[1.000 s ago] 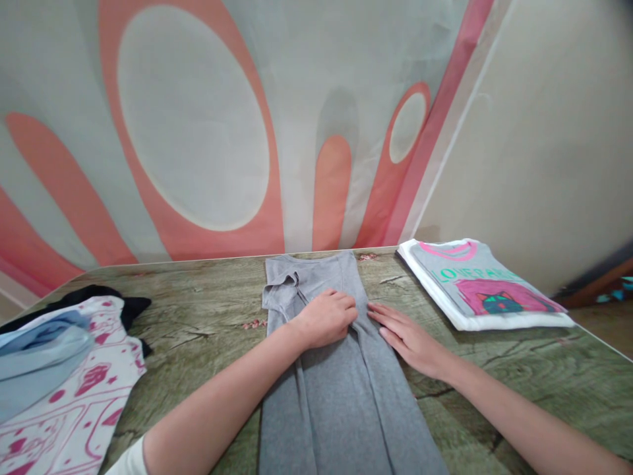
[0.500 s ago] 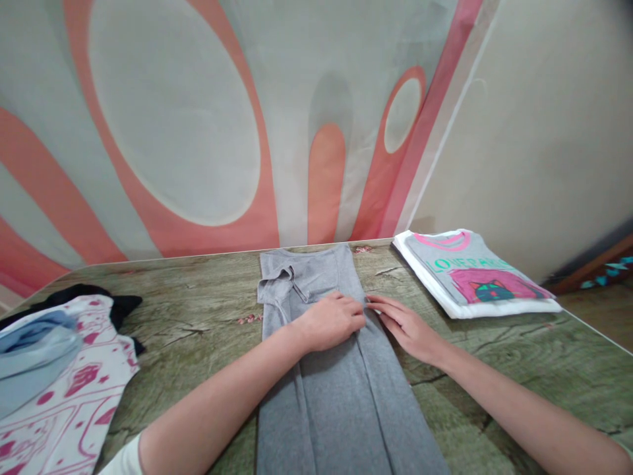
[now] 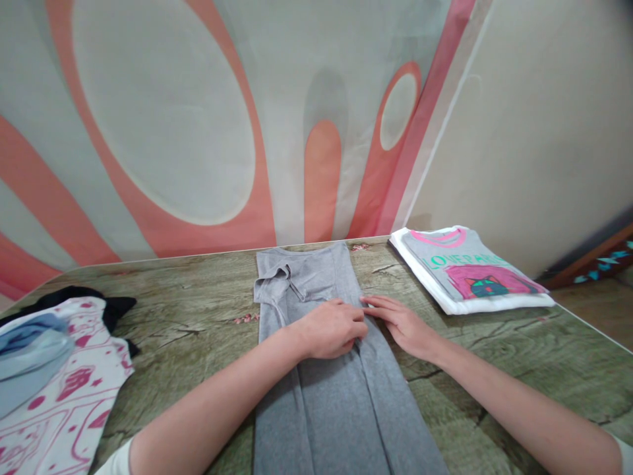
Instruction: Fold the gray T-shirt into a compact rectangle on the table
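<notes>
Gray garment lying lengthwise on the wood-patterned table, its side panels folded inward, apparently to narrow it; the left hand rests curled on its middle, whether pinching cloth cannot be told; the right hand, fingers extended and grasping nothing, meets its right edge, seemingly to steady it; the folded stack sits apart at right, the loose pile at left; no container shows.
</notes>
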{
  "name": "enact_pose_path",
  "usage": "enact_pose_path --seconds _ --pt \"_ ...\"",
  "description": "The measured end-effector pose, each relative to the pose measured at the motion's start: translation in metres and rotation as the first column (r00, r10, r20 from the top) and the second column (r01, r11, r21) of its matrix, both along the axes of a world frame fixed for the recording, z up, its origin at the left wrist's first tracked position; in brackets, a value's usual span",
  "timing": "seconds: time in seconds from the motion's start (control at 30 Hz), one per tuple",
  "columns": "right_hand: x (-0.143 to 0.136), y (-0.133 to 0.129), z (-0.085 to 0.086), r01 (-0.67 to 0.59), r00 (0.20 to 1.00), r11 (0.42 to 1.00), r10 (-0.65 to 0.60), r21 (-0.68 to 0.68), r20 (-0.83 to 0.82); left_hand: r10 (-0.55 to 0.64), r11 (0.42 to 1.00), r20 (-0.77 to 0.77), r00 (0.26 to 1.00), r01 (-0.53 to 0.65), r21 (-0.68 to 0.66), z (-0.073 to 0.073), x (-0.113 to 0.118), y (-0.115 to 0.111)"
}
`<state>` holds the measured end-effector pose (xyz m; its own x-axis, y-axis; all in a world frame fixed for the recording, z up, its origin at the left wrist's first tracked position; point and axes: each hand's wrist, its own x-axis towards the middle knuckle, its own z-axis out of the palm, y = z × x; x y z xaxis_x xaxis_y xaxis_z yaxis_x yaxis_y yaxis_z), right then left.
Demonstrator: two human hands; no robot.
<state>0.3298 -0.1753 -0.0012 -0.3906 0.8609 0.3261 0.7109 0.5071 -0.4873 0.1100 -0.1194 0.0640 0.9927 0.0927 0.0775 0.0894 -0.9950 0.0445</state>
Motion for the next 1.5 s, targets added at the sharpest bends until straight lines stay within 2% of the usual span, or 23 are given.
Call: enact_pose_path --seconds 0.17,0.33,0.53,0.7,0.8,0.93,1.03,1.17,1.23,1.33,1.5 --pt "0.001 0.001 -0.003 -0.009 1.0 1.0 0.009 0.011 -0.002 0.041 0.998 -0.003 0.999 -0.041 -0.045 0.001 0.002 -0.006" --pt "0.001 0.0 -0.002 -0.032 0.999 0.999 0.033 0.04 -0.032 -0.061 0.998 0.001 0.998 0.061 -0.011 0.0 0.006 -0.014" --pt "0.003 0.001 -0.004 -0.044 0.998 0.997 0.047 0.062 -0.037 -0.081 0.985 0.033 0.996 0.085 -0.148 0.005 0.005 -0.018" --pt "0.003 0.004 -0.009 -0.035 0.999 0.996 0.034 0.08 0.012 -0.074 0.975 0.012 0.997 0.075 -0.207 -0.001 0.009 -0.029" --pt "0.003 0.005 -0.011 -0.014 1.0 0.996 0.011 0.093 0.026 -0.144 0.963 0.027 0.989 0.146 -0.227 -0.004 0.011 -0.038" --pt "0.004 0.005 -0.009 -0.015 0.998 0.998 0.011 0.067 0.057 -0.25 0.921 0.083 0.965 0.263 -0.288 -0.003 0.011 -0.046" --pt "0.003 0.005 -0.007 -0.008 0.998 0.999 0.005 0.052 0.059 -0.289 0.867 0.135 0.948 0.319 -0.384 -0.003 0.011 -0.05" --pt "0.002 0.003 -0.004 -0.005 0.998 0.999 0.002 0.033 0.07 -0.282 0.785 0.172 0.944 0.33 -0.524 -0.005 0.011 -0.058" --pt "0.001 0.002 -0.003 -0.006 0.997 1.0 0.004 0.028 0.078 -0.291 0.765 0.158 0.944 0.329 -0.554 -0.006 0.011 -0.061" --pt "0.001 0.001 0.0 -0.006 0.997 1.0 0.004 0.027 0.076 -0.326 0.794 0.101 0.94 0.33 -0.51 -0.005 0.012 -0.067" --pt "0.0 0.0 0.002 -0.019 0.998 1.0 0.018 0.024 0.058 -0.344 0.897 0.076 0.936 0.352 -0.266 -0.002 0.012 -0.085"
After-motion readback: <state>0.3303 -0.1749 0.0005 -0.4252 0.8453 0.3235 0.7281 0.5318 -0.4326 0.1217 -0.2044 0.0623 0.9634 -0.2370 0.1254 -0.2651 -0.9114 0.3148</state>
